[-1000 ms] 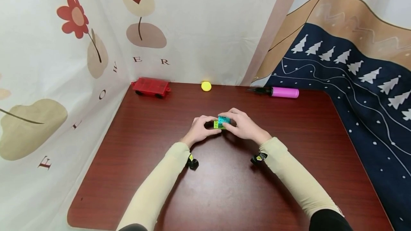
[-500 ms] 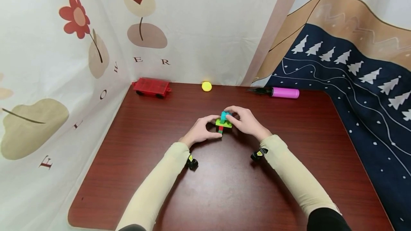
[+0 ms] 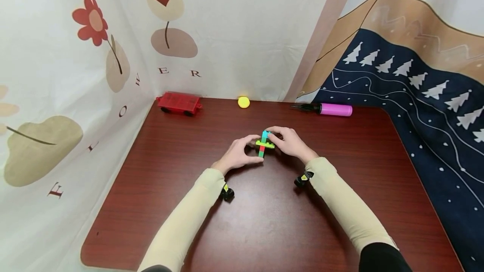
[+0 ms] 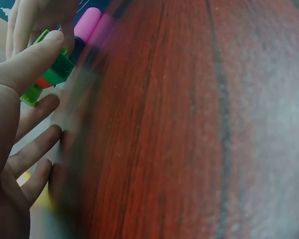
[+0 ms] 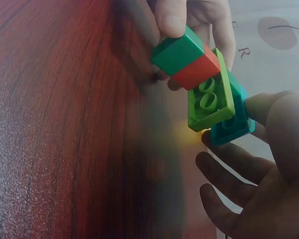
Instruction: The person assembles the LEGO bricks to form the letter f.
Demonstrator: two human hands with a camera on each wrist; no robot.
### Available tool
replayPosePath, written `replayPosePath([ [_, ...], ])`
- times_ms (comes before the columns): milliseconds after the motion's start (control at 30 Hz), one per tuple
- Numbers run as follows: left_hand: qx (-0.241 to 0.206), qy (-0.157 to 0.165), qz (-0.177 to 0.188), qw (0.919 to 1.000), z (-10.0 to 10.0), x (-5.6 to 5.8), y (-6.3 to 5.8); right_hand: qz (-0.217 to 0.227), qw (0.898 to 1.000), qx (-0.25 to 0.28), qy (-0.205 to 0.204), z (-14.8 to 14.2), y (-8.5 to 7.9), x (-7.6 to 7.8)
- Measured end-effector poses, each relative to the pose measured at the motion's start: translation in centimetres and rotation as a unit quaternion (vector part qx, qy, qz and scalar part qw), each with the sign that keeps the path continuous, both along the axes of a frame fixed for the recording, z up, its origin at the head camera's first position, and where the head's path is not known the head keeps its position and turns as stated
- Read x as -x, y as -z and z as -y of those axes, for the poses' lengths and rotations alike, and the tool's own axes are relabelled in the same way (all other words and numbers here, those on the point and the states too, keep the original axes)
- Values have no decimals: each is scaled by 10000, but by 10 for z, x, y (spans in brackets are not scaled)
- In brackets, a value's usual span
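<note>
Between my hands is a small stack of toy building bricks [image 3: 265,144]. A lime green plate [image 5: 211,108] crosses its middle, a red brick [image 5: 197,72] and a green brick [image 5: 180,52] sit on one side, and a blue-teal brick [image 5: 232,130] on the other. My left hand [image 3: 238,152] pinches the green brick end between thumb and finger. At the opposite end, my right hand [image 3: 290,142] pinches the blue-teal brick. The fingers cover parts of the stack. In the left wrist view, the left thumb hides much of the bricks [image 4: 60,70].
A red toy wagon [image 3: 179,103] stands at the table's back left. Along the back edge are a yellow ball-like object [image 3: 243,102] and a pink pump-like tube with a black end [image 3: 335,109]. Printed cloths hang behind the brown table [image 3: 261,221].
The stack has been tilted so its red and lower green bricks face the head camera. My right hand has shifted slightly right; the left thumb now sits at the lower end.
</note>
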State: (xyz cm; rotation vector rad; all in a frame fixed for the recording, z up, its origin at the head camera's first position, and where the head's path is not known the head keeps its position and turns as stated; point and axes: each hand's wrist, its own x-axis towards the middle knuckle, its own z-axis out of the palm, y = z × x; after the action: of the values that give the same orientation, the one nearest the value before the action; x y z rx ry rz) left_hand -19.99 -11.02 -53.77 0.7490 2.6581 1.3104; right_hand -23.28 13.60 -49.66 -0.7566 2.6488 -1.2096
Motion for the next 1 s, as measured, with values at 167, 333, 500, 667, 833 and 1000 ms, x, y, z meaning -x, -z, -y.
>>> replayPosePath([
  [167, 291, -126, -225, 9992, -3, -2, -1, 95, 9998, -172, -36, 1, 6, 3],
  [333, 607, -208, -341, 9974, -6, -6, -1, 227, 9995, -209, 11, 2, 11, 3],
  [500, 809, -276, -229, 9961, -6, -8, -2, 267, 9995, -102, 153, 0, 12, 4],
  [667, 947, -290, -309, 9946, -8, -6, -2, 158, 9997, -56, 200, -3, 14, 5],
  [833, 1073, -290, -329, 9933, -9, -4, -1, 176, 9996, -144, 182, -4, 16, 5],
  [1000, 1187, -273, -345, 9920, -10, -5, -1, 163, 9993, -308, 152, -4, 20, 4],
])
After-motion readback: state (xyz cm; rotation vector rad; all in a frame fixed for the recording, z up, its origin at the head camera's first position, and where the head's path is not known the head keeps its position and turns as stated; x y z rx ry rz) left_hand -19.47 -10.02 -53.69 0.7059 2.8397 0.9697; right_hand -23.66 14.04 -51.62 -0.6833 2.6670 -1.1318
